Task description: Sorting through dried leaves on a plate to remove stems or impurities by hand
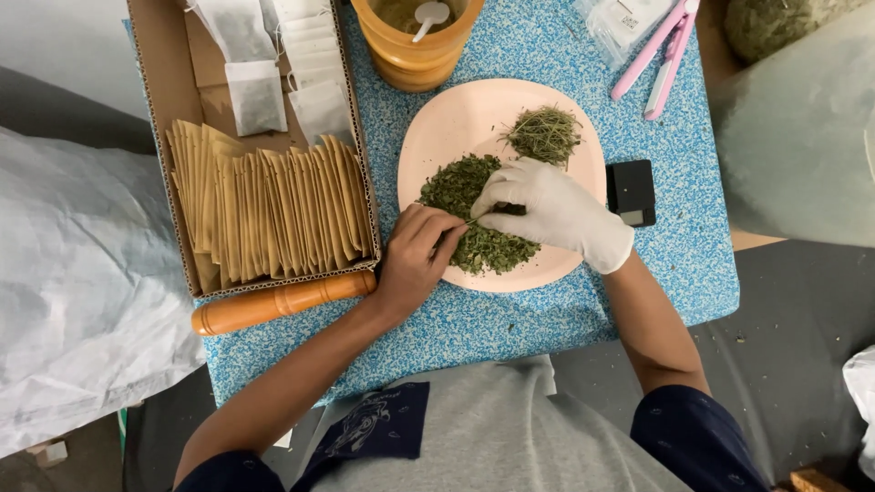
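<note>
A pale pink plate [456, 114] sits on a blue speckled table [538, 319]. On it lie a pile of dark green crushed dried leaves [456, 187] and a smaller heap of lighter stringy herb [545, 134]. My bare left hand [415, 258] is curled at the plate's near-left rim, its fingers closed on something small that I cannot make out. My right hand [547, 210], in a white glove, rests on the leaf pile with fingertips pinched at the left hand's fingers.
A cardboard box [164, 82] at left holds a row of brown paper sachets [273, 214] and several white tea bags [255, 96]. A wooden pestle [278, 302] lies before it. Behind the plate: a wooden mortar [415, 55], a pink sealer [661, 50], a small black scale [631, 191].
</note>
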